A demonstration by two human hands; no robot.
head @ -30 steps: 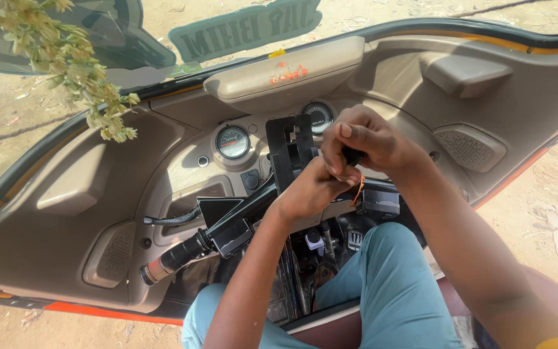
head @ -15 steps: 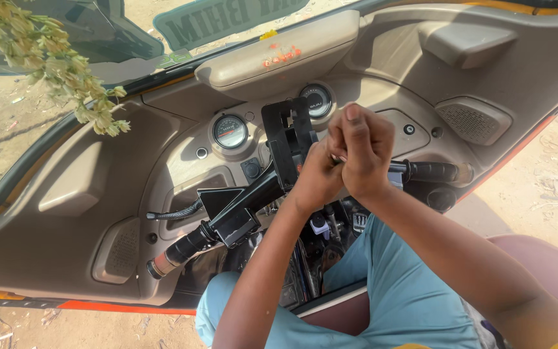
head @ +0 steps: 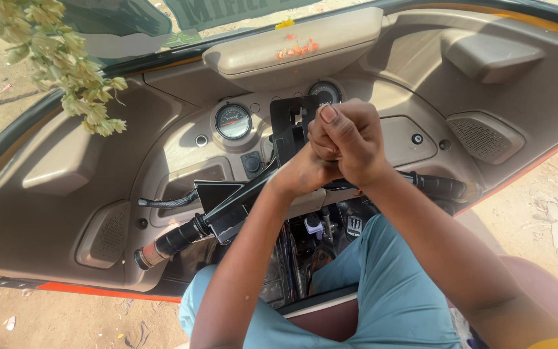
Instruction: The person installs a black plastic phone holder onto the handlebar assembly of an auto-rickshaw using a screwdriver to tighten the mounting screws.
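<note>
Both hands are bunched together at the middle of the black handlebar of a three-wheeled vehicle, right in front of the black rectangular plastic bracket that stands upright on the steering column. The right hand lies on top, its fingers clenched into a fist with the thumbnail turned up toward the camera. The left hand sits beneath and partly behind it, wrapped in the right hand's grasp; whether either hand encloses some small object cannot be told, since the fists hide whatever is inside.

The bar runs from the black rubber left grip at lower left, past a black lever, up under the hands to the black right grip.

Behind the bracket, the beige moulded plastic dashboard carries a round speedometer dial and a second round gauge, partly hidden by the bracket. A beige hood above them bears orange-red smudges. A garland of dried pale-green flowers hangs at upper left against the windscreen. Below the hands lie metal pedals and the person's blue-grey trousers.
</note>
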